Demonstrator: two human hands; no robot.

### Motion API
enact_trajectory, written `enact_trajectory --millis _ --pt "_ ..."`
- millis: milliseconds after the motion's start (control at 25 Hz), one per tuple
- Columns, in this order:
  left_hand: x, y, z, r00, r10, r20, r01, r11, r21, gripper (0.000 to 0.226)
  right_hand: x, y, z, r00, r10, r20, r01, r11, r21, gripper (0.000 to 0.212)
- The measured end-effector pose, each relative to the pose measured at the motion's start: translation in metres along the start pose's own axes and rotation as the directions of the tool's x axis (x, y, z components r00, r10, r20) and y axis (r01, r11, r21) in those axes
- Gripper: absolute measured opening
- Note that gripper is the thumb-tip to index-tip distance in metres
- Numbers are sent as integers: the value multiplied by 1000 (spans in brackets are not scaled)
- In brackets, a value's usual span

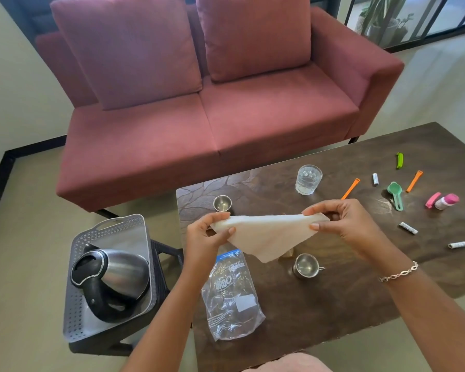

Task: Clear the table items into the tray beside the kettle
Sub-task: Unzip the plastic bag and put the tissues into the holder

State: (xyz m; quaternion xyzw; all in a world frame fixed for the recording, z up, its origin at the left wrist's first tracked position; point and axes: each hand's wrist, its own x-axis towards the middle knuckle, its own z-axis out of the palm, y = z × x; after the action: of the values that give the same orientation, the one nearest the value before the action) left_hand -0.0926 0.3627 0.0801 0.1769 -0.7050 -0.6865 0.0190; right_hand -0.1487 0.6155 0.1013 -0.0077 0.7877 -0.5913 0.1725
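Item in hand: a white folded cloth [269, 234], held in the air over the near half of the dark wooden table [333, 304], its lower corner hanging free. The left hand [207, 232] pinches one end of the upper edge between thumb and curled fingers. The right hand [344, 224] pinches the other end the same way. Neither hand holds anything else.

Step assessed: folding or gathering the cloth before it goes to the tray. Transfer has not begun. The next move calls for passing the cloth to one hand and carrying it left, off the table edge, to a bare part of the tray, clear of the kettle.

Containers:
- Grey perforated plastic tray [78, 264], on a dark stand just beside the table's left end, holds only the steel kettle with black handle [113, 275].
- Clear glass tumbler [308, 179], far side, holds clear liquid, apparently water.
- Two small steel cups, one far [222, 203] and one near [305, 265], both appear empty.
- Crumpled clear plastic zip bag [231, 296] lies flat below the cloth. Contents cannot be told.

Remaining on the table's right end: a green clip [399, 160], two orange sticks [414, 181], a green strainer [395, 194], a pink clip [432, 200], a pink-capped white bottle [446, 201] and three small white rolls [408, 228]. Task judged early.
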Motion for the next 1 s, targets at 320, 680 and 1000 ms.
enact_trajectory --millis 320,680,1000 --pt "0 11 0 997 78 28 -82 978 191 11 5 11 -3 995 -74 -60 72 997 -41 22" --pt "-18 33 26 893 -181 413 365 828 -425 28 13 20 19 932 309 188 -328 504 799 42" --pt "-21 32 34 913 -272 305 409 643 -648 18 -10 61 98 875 281 393 -442 138 886 99"
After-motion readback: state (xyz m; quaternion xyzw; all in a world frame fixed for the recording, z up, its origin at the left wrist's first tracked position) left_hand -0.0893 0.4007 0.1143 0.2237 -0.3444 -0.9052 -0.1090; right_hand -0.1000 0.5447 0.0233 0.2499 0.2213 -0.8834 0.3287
